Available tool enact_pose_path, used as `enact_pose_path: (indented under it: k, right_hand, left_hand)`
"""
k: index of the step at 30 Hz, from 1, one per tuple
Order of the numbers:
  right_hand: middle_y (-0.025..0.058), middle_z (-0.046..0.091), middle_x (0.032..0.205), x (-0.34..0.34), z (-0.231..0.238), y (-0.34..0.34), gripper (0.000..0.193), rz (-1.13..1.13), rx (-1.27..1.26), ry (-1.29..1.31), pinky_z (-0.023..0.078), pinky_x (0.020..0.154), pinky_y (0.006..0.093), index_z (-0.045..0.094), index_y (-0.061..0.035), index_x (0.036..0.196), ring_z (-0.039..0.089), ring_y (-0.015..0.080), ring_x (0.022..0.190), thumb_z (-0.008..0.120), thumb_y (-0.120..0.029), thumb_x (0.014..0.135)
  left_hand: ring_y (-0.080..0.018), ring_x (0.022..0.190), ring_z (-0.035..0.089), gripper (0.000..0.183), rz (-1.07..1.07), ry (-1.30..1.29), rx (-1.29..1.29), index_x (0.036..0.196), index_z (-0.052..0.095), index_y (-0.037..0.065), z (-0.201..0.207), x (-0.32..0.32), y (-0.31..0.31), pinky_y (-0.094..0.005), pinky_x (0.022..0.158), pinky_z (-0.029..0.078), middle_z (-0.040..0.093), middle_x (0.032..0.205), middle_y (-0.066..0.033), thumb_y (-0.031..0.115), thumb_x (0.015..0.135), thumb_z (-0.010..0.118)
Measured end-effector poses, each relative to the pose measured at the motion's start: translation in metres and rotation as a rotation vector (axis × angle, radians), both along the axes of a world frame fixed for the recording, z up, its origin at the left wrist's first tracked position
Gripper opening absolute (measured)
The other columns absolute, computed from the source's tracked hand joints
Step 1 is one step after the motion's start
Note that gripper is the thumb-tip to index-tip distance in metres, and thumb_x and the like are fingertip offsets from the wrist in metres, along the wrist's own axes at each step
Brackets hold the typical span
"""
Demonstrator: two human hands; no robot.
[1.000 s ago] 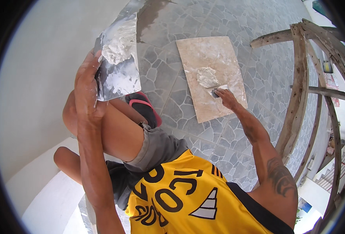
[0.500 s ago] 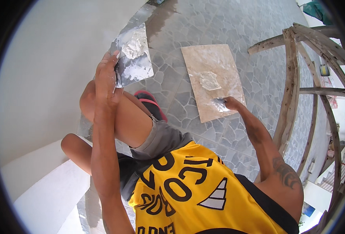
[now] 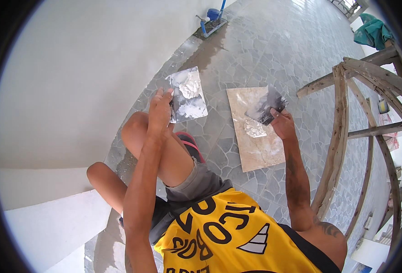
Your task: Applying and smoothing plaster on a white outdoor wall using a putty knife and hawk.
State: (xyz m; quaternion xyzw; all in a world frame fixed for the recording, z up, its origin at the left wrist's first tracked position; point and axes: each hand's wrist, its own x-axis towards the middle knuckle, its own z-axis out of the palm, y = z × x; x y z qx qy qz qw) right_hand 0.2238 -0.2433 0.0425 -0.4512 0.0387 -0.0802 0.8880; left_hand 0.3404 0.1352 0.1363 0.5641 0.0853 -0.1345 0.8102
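My left hand (image 3: 160, 108) grips the edge of a flat rectangular plate (image 3: 176, 110), dark and smeared, with a lump of white putty (image 3: 191, 86) on it. My right hand (image 3: 283, 125) has its fingers closed on a dark, flat putty scraper (image 3: 273, 101), blurred by motion and streaked with white. That scraper is over the far part of a beige rectangular board (image 3: 261, 157) on the floor. A smaller patch of white putty (image 3: 254, 129) lies on the board, just nearer to me than the scraper.
A smooth pale wall (image 3: 82, 91) rises on the left. Rough wooden poles (image 3: 339, 118) form a frame on the right, with a green cloth (image 3: 373, 32) at its far end. Blue pipes (image 3: 204, 28) stick up by the wall's base. The floor (image 3: 210, 145) has a grey stone pattern.
My right hand has come away from the board's near part, bringing the scraper up and farther out. The plate in my left hand stays held. The whole view has shifted.
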Motion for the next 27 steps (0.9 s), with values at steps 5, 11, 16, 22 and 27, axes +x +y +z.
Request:
enact_pose_path:
  k: [5, 11, 16, 22, 27]
  right_hand:
    - [0.0017, 0.069, 0.088, 0.019, 0.025, -0.07, 0.012, -0.487, -0.7, 0.289, 0.046, 0.063, 0.0252, 0.067, -0.0002, 0.103, 0.062, 0.0107, 0.07, 0.06, -0.004, 0.093]
    - [0.0076, 0.067, 0.095, 0.027, -0.073, -0.026, 0.018, -0.145, -0.465, 0.435, 0.052, 0.075, 0.0296, 0.062, 0.0054, 0.108, 0.065, 0.0148, 0.08, 0.057, -0.003, 0.092]
    - [0.0052, 0.066, 0.09, 0.044, -0.186, 0.016, 0.019, -0.065, -0.374, 0.574, 0.05, 0.068, 0.0306, 0.065, 0.0028, 0.106, 0.061, 0.0146, 0.074, 0.059, -0.001, 0.089]
    - [0.008, 0.066, 0.083, 0.114, -0.242, 0.021, 0.03, -0.04, -0.812, 0.571, 0.048, 0.066, 0.0344, 0.065, 0.0048, 0.106, 0.061, 0.0179, 0.072, 0.059, -0.006, 0.079]
    - [0.0145, 0.065, 0.078, 0.197, -0.231, -0.011, 0.033, 0.165, -1.308, 0.498, 0.048, 0.067, 0.0375, 0.065, 0.0076, 0.102, 0.06, 0.0222, 0.072, 0.06, -0.012, 0.076]
  left_hand:
    - [-0.0188, 0.117, 0.054, 0.072, -0.084, 0.051, 0.097, 0.15, 0.007, -0.011, 0.006, 0.001, 0.0, -0.027, 0.093, 0.046, 0.045, 0.14, -0.0214, 0.016, 0.098, 0.049]
    - [-0.0138, 0.097, 0.061, 0.041, 0.163, -0.009, 0.182, 0.135, 0.045, -0.003, 0.021, -0.001, -0.003, -0.0271, 0.083, 0.051, 0.061, 0.113, -0.0091, 0.018, 0.1, 0.046]
    - [-0.0157, 0.107, 0.059, 0.044, -0.083, -0.231, 0.077, 0.139, 0.04, -0.005, 0.039, 0.017, 0.005, -0.0292, 0.09, 0.049, 0.057, 0.124, -0.0124, 0.016, 0.1, 0.043]
    - [-0.0159, 0.109, 0.059, 0.041, -0.121, -0.269, 0.21, 0.139, 0.04, -0.002, 0.02, 0.095, 0.016, -0.03, 0.091, 0.05, 0.059, 0.123, -0.0108, 0.016, 0.102, 0.041]
    - [-0.0153, 0.103, 0.062, 0.044, -0.142, -0.121, 0.098, 0.138, 0.037, -0.004, -0.092, 0.123, 0.013, -0.0288, 0.087, 0.052, 0.059, 0.12, -0.0124, 0.018, 0.102, 0.05]
